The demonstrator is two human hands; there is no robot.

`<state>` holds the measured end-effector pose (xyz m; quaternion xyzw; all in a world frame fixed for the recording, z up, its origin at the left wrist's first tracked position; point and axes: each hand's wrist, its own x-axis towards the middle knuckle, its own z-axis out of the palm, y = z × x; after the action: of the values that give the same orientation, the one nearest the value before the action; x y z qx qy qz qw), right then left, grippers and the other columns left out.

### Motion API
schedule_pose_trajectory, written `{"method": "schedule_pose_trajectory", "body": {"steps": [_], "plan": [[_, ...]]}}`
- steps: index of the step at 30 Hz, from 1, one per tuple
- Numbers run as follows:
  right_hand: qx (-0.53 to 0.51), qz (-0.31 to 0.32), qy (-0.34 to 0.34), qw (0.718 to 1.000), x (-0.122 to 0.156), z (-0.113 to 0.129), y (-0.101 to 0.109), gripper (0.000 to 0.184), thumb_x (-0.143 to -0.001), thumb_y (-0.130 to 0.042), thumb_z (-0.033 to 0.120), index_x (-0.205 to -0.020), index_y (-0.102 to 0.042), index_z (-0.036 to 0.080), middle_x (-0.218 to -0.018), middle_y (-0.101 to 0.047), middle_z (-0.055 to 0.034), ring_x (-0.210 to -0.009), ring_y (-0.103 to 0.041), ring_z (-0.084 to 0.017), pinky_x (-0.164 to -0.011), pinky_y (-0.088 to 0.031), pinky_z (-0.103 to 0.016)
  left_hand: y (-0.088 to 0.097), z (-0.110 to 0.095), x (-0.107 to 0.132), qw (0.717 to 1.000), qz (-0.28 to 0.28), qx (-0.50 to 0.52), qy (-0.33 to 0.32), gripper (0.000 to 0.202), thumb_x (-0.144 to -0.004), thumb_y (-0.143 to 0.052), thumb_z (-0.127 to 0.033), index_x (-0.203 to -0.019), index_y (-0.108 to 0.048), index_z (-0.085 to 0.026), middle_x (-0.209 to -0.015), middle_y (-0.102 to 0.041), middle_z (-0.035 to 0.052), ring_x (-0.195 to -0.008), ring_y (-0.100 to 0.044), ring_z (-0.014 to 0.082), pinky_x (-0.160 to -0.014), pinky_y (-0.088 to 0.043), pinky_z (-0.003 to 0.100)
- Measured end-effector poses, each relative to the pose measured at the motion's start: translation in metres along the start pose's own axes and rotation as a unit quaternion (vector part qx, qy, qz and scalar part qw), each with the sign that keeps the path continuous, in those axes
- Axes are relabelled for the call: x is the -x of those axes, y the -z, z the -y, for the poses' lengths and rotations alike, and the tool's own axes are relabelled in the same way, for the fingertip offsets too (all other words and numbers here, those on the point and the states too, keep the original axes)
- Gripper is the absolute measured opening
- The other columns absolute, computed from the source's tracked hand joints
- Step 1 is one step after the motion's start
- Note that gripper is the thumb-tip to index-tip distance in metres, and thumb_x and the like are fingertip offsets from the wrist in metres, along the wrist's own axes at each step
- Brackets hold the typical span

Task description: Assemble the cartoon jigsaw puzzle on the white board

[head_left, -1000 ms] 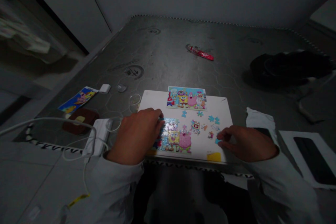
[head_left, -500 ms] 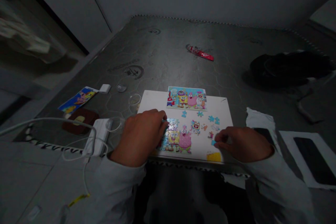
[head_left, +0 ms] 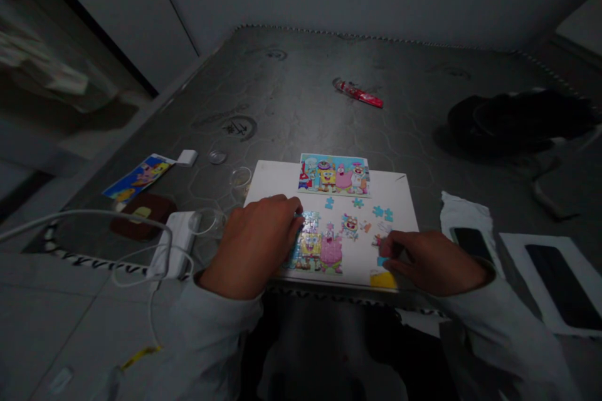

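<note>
My left hand (head_left: 258, 241) lies over the left side of a partly joined jigsaw puzzle (head_left: 324, 250), its fingers curled and its thumb and index fingertip close together; what they hold, if anything, is hidden. My right hand (head_left: 430, 260) is closed in a pinch at the right of the white board (head_left: 360, 266), with a small blue puzzle piece (head_left: 382, 260) at its fingertips. Loose blue pieces (head_left: 378, 212) and a small joined cluster (head_left: 349, 225) lie between the hands. Behind them rests a cartoon picture card (head_left: 333, 175). A yellow piece (head_left: 383, 280) sits by the board's front edge.
On the left are a brown case (head_left: 141, 216), a white power bank (head_left: 176, 241) with a cable, clear round lids (head_left: 241, 177) and a blue card (head_left: 138, 178). Phones (head_left: 562, 285) lie to the right. A red packet (head_left: 360, 94) and a black bag (head_left: 512, 122) are farther back.
My right hand's fingers have shifted slightly left and down over the loose pieces, drawing closer together. My left hand has stayed nearly still.
</note>
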<state>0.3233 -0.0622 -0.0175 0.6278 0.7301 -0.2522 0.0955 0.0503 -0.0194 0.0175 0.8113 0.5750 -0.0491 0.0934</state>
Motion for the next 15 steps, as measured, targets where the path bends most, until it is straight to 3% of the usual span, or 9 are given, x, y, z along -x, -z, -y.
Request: {"method": "schedule_pose_trajectory", "body": {"steps": [3,8,12,15], "plan": [[-0.026,-0.038,0.030,0.998,0.001,-0.003,-0.001,0.011,-0.082,-0.063,0.026,-0.091,-0.069,0.027,-0.085,-0.074,0.0026,-0.077,-0.069,-0.018,-0.068,-0.048,-0.032,0.002,-0.001,0.000,1.000,0.000,-0.001,-0.005,0.023,-0.095,-0.046,-0.034,-0.103,-0.066,-0.025,-0.099,-0.071,0.0030,-0.086,-0.069,0.0256,-0.066,-0.046,0.035],[-0.081,-0.169,0.088,0.978,-0.001,0.007,0.003,0.018,-0.086,-0.056,0.031,-0.089,-0.074,0.028,-0.087,-0.075,0.0005,-0.074,-0.067,-0.018,-0.068,-0.049,-0.031,0.003,-0.006,-0.001,0.999,0.005,-0.003,-0.036,0.021,-0.096,-0.045,-0.033,-0.100,-0.064,-0.025,-0.098,-0.070,0.0021,-0.084,-0.068,0.0257,-0.062,-0.046,0.035],[-0.156,-0.272,0.055,0.948,-0.019,0.017,-0.003,0.019,-0.084,-0.060,0.034,-0.089,-0.076,0.027,-0.080,-0.074,0.0000,-0.064,-0.062,-0.015,-0.061,-0.047,-0.029,0.000,-0.019,-0.001,0.995,0.020,0.002,-0.093,0.020,-0.096,-0.044,-0.026,-0.100,-0.063,-0.026,-0.097,-0.068,0.0013,-0.080,-0.068,0.0238,-0.059,-0.046,0.033],[-0.195,-0.297,0.026,0.934,-0.035,0.020,-0.014,0.021,-0.083,-0.061,0.037,-0.090,-0.077,0.025,-0.080,-0.074,-0.0013,-0.065,-0.062,-0.016,-0.063,-0.048,-0.030,-0.003,-0.033,0.001,0.987,0.030,0.005,-0.156,0.021,-0.092,-0.048,-0.019,-0.106,-0.062,-0.026,-0.105,-0.066,0.0014,-0.083,-0.068,0.0225,-0.058,-0.047,0.031]]}}
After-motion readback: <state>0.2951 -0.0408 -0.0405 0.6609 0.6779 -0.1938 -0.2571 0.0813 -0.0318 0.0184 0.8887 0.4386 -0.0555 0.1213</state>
